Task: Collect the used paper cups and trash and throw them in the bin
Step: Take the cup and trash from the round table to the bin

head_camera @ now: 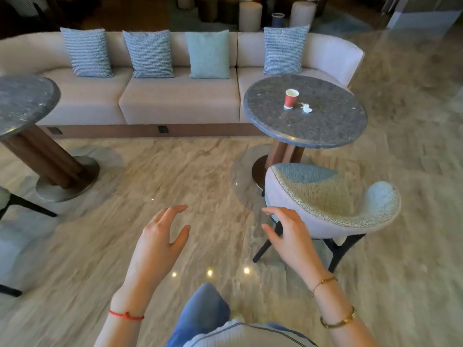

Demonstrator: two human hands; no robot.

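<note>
A single wide-angle view is taken from head height, directed forward and down over the floor (175, 171) toward a sofa (180, 96).

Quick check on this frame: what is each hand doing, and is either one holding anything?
Left hand: open, fingers relaxed, holding nothing.
Right hand: open, fingers loosely spread, holding nothing.

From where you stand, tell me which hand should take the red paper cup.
Right, probably. The red paper cup stands on the round grey stone table ahead to the right, beyond the right hand. Both hands are empty; the left hand lies farther off.
</note>
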